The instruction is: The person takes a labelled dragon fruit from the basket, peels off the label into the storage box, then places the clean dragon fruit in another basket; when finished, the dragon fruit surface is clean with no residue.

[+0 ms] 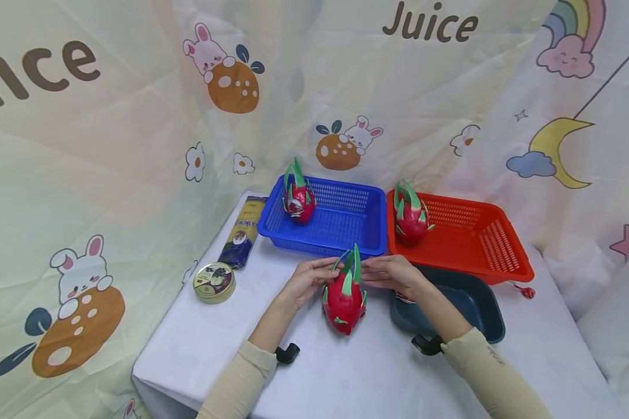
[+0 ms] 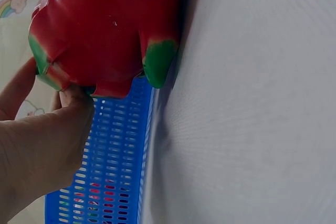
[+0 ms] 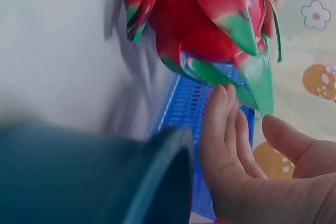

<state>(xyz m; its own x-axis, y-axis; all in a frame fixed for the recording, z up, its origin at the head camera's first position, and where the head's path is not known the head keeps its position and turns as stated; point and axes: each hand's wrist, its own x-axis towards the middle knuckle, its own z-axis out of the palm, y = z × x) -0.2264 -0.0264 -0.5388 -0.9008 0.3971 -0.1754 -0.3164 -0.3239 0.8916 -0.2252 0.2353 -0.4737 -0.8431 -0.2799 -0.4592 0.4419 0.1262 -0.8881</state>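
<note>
A glossy red dragon fruit [image 1: 344, 304] with green leaf tips lies on the white table, its long leaves pointing toward the baskets. At its leafy end my left hand [image 1: 310, 281] holds it, thumb and fingers against the side and a leaf. In the left wrist view those fingertips touch the fruit [image 2: 105, 30] beside a green tip. On the other side my right hand [image 1: 393, 272] has its fingers extended close by the leaves. The right wrist view shows these fingers [image 3: 223, 124] near the leaf tips; whether they touch is hard to tell.
Behind stand a blue basket [image 1: 322, 248] and a red basket [image 1: 466, 250], each with a dragon fruit at its left end. A dark teal tub [image 1: 477, 308] sits under the right forearm. Leftward are a round gold tin [image 1: 214, 283] and a blue-and-gold packet [image 1: 243, 231]. A small red-wrapped item [image 1: 527, 293] lies far right.
</note>
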